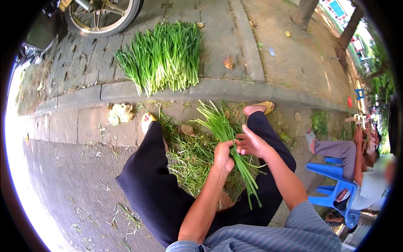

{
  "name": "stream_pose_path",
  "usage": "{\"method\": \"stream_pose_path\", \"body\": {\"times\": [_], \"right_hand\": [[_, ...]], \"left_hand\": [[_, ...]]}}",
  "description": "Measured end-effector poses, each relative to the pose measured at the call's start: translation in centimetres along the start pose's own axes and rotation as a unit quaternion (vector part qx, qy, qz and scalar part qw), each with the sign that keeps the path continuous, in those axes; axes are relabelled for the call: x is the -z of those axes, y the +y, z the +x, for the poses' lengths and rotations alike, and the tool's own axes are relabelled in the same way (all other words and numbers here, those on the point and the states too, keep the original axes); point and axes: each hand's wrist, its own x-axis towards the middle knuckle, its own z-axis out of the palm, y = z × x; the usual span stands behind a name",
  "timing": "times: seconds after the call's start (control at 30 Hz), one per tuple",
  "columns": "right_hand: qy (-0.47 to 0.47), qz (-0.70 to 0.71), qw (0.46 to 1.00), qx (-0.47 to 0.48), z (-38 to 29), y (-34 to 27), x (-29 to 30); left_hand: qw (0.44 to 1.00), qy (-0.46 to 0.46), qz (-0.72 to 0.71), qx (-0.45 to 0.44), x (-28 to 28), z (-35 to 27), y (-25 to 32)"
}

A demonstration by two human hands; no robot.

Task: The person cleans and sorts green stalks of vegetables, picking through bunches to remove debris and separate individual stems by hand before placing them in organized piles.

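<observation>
My left hand point(224, 155) is closed around the middle of a bunch of long green leafy stalks, which look like garlic chives point(217, 124). The pale cut ends point away from me, and the darker leaves hang towards my lap. Against the right side of the bunch lies my right hand point(252, 143), its thumb raised and its fingertips touching the stalks beside my left hand; whether it grips any is unclear. A large pile of similar green stalks point(167, 56) rests on the paving beyond the kerb. Trimmed leaves and stalk scraps point(192, 157) cover the ground between my legs.
A stone kerb point(126, 91) runs across in front of my feet. Upper left stands a motorcycle wheel point(100, 15). At right, another person sits on a blue plastic chair point(333, 186), near a small green heap point(319, 121). Crumpled pale waste point(121, 113) lies by my left foot.
</observation>
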Motion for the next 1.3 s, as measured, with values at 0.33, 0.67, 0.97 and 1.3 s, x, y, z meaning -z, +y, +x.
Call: {"method": "stream_pose_path", "body": {"times": [0.33,0.67,0.97,1.3], "right_hand": [[-0.242,0.242,0.923,0.179,-1.6,-4.8,-4.7],[-0.209,0.034,0.881,0.423,-12.5,-4.0,-11.3],[-0.207,-0.112,0.863,0.446,-12.0,2.2,-14.1],[-0.158,-0.176,0.896,0.376,-11.6,4.4,-15.0]], "left_hand": [[0.954,-0.102,0.279,-0.035,-3.6,-7.1,-0.2],[0.877,-0.224,0.414,-0.099,-0.9,-13.7,3.7],[0.805,-0.149,0.537,-0.203,-5.8,-18.6,5.7],[0.874,-0.146,0.396,-0.241,-2.1,-15.8,4.5]]}}
